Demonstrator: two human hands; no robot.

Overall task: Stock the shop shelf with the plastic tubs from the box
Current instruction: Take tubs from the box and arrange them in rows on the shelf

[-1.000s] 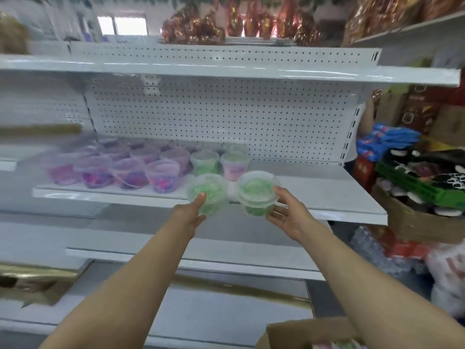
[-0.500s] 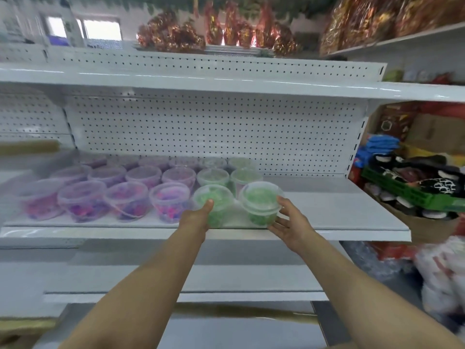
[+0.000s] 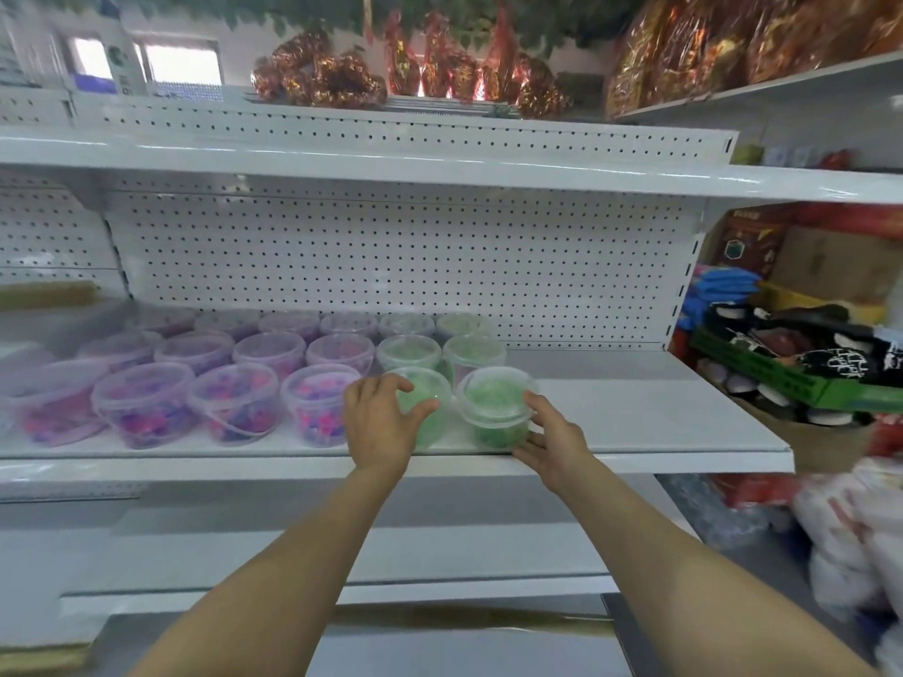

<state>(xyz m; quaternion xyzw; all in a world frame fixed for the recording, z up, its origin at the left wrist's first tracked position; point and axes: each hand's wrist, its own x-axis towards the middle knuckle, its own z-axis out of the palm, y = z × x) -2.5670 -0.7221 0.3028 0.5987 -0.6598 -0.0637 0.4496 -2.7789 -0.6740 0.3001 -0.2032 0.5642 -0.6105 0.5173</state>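
Both tubs (image 3: 496, 408) now shelved, half-hidden.

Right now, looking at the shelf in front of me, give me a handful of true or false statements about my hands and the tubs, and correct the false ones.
1. Both hands are on tubs with green contents. True: the left hand grips the left green tub and the right hand holds the right green tub.
2. The two tubs are in the air above the shelf. False: they sit at the front edge of the shelf.
3. The pink and purple tubs stand to the left of the green ones. True.
4. The shelf is filled to its right end. False: the right part is bare.
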